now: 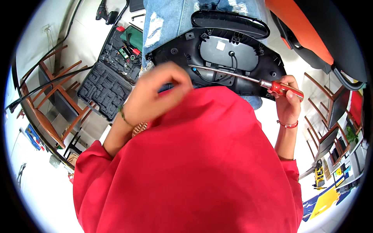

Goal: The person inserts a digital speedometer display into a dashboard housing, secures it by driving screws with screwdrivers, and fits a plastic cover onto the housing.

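A black plastic panel (176,52) lies across my lap with its ribbed inner side up. Set into it is a grey oval piece (244,58), from which a thin black cable (236,64) with a connector runs. My right hand (289,105) grips the red handle of a long screwdriver (233,74) at the panel's right end. The metal shaft points left over the panel, its tip close to my left hand (161,91). Motion blurs that hand; its fingers are curled, and whether anything small is between them cannot be made out.
An open black tool case (105,89) with loose tools and bits lies at the left. Beyond it, a cordless drill (106,13) rests on the floor. Wooden chairs (58,93) stand at the far left, others at right. A large orange and black object (307,27) stands close at upper right.
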`<state>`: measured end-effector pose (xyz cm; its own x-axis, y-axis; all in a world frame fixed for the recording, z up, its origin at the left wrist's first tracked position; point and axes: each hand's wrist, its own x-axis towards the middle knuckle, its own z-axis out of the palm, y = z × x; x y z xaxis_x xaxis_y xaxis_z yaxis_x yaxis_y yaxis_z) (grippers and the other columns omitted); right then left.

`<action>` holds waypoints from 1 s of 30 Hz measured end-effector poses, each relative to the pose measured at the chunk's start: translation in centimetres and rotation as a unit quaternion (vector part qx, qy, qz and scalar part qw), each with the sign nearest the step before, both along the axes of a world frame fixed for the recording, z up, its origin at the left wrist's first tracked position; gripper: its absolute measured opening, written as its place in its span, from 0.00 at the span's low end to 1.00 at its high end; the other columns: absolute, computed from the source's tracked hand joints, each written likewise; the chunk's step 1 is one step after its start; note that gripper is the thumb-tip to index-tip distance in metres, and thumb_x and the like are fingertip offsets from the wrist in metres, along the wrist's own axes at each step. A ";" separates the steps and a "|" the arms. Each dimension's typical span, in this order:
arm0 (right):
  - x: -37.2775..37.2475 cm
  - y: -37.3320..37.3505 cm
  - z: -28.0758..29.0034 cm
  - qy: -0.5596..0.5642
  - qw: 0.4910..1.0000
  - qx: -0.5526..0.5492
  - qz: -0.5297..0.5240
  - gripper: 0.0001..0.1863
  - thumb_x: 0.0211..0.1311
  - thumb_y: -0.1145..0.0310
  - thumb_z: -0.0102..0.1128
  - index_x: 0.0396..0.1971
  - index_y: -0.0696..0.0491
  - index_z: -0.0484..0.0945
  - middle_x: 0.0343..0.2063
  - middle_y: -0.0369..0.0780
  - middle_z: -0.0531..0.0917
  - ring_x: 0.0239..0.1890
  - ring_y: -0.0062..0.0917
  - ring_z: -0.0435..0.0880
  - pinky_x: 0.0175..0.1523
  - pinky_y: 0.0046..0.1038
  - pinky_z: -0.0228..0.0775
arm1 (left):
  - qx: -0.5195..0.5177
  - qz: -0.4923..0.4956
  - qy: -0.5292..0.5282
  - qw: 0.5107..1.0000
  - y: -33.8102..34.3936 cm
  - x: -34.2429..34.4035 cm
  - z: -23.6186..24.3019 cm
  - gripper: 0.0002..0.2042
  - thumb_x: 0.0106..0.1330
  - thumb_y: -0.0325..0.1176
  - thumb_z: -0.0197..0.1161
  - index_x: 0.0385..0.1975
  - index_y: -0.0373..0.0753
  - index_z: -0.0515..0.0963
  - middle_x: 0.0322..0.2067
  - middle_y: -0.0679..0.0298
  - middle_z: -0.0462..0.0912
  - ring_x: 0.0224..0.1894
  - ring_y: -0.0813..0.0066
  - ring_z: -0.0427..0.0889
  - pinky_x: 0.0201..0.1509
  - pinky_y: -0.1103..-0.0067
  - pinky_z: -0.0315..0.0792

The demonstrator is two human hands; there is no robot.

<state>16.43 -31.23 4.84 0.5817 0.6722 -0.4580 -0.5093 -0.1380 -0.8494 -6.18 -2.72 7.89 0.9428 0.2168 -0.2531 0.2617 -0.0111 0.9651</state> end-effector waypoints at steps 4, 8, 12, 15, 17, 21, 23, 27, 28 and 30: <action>0.7 -0.3 -1.4 0.048 0.995 0.006 0.091 0.19 0.60 0.60 0.60 0.45 0.59 0.74 0.33 0.44 0.84 0.31 0.25 0.84 0.38 0.24 0.74 | 0.277 -0.018 -0.006 0.961 1.2 1.6 -2.1 0.08 0.60 0.20 0.64 0.38 0.35 0.76 0.38 0.59 0.80 0.40 0.63 0.81 0.46 0.74 0.76; 0.4 0.6 -1.4 0.076 0.987 -0.018 0.141 0.19 0.60 0.65 0.64 0.48 0.59 0.76 0.36 0.43 0.84 0.35 0.24 0.86 0.43 0.23 0.76 | 0.400 -0.097 -0.050 0.910 0.9 2.8 -3.8 0.12 0.57 0.21 0.66 0.41 0.37 0.75 0.40 0.60 0.79 0.45 0.58 0.79 0.48 0.70 0.75; 0.5 1.5 -0.5 0.107 0.972 -0.070 0.197 0.19 0.56 0.69 0.71 0.48 0.56 0.78 0.40 0.40 0.84 0.40 0.23 0.86 0.49 0.24 0.77 | 0.436 -0.174 -0.039 0.882 1.4 3.2 -4.8 0.13 0.56 0.22 0.64 0.41 0.38 0.76 0.41 0.62 0.78 0.44 0.61 0.78 0.48 0.71 0.76; 0.3 1.9 -0.3 0.049 0.966 -0.079 0.240 0.19 0.55 0.71 0.71 0.48 0.56 0.79 0.43 0.38 0.82 0.43 0.22 0.84 0.50 0.23 0.76 | 0.453 -0.196 -0.033 0.869 1.2 2.8 -5.6 0.14 0.54 0.21 0.62 0.41 0.39 0.76 0.42 0.63 0.78 0.44 0.64 0.78 0.48 0.74 0.76; 0.3 2.0 -0.2 0.009 0.961 -0.093 0.262 0.19 0.56 0.73 0.71 0.48 0.55 0.79 0.45 0.35 0.81 0.46 0.21 0.82 0.50 0.23 0.75 | 0.468 -0.203 -0.033 0.859 1.1 2.9 -5.5 0.14 0.53 0.21 0.61 0.41 0.39 0.76 0.42 0.64 0.78 0.44 0.65 0.78 0.48 0.76 0.76; 0.0 2.5 -0.1 -0.108 0.939 -0.142 0.294 0.16 0.55 0.76 0.69 0.45 0.55 0.80 0.42 0.36 0.82 0.44 0.22 0.82 0.50 0.25 0.73 | 0.501 -0.239 -0.011 0.832 0.8 3.1 -5.5 0.15 0.52 0.23 0.59 0.41 0.40 0.76 0.44 0.66 0.76 0.45 0.68 0.78 0.48 0.78 0.77; -0.2 2.8 -0.2 -0.205 0.916 -0.153 0.310 0.16 0.54 0.76 0.69 0.43 0.55 0.81 0.41 0.37 0.82 0.44 0.25 0.82 0.50 0.26 0.73 | 0.513 -0.234 -0.032 0.825 0.6 3.2 -5.7 0.12 0.52 0.25 0.59 0.38 0.41 0.75 0.40 0.66 0.74 0.43 0.69 0.77 0.46 0.79 0.77; -1.0 2.9 0.0 -0.421 0.823 -0.160 0.346 0.13 0.51 0.75 0.70 0.38 0.56 0.80 0.40 0.41 0.81 0.43 0.36 0.79 0.49 0.33 0.72 | 0.534 -0.237 -0.036 0.811 0.3 3.1 -6.1 0.08 0.53 0.28 0.59 0.33 0.42 0.73 0.36 0.67 0.72 0.41 0.71 0.76 0.43 0.80 0.78; -1.0 3.1 0.2 -0.420 0.831 -0.149 0.334 0.13 0.51 0.75 0.70 0.38 0.56 0.80 0.40 0.41 0.81 0.43 0.35 0.79 0.49 0.32 0.73 | 0.534 -0.237 -0.036 0.811 0.2 3.2 -6.1 0.08 0.53 0.28 0.59 0.33 0.42 0.73 0.36 0.67 0.72 0.41 0.71 0.76 0.43 0.80 0.78; -0.9 3.8 0.9 -0.395 0.863 -0.126 0.291 0.12 0.53 0.75 0.69 0.38 0.57 0.80 0.40 0.42 0.81 0.42 0.35 0.81 0.48 0.31 0.74 | 0.548 -0.243 -0.030 0.800 0.0 3.3 -6.1 0.08 0.53 0.28 0.59 0.34 0.42 0.73 0.36 0.66 0.71 0.41 0.70 0.76 0.43 0.80 0.77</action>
<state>15.57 -27.47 5.75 0.3773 0.8925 -0.2472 0.4313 -0.4056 -0.8059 -2.85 -2.74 1.82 0.9865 -0.1186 -0.1128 -0.0775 -0.9454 0.3166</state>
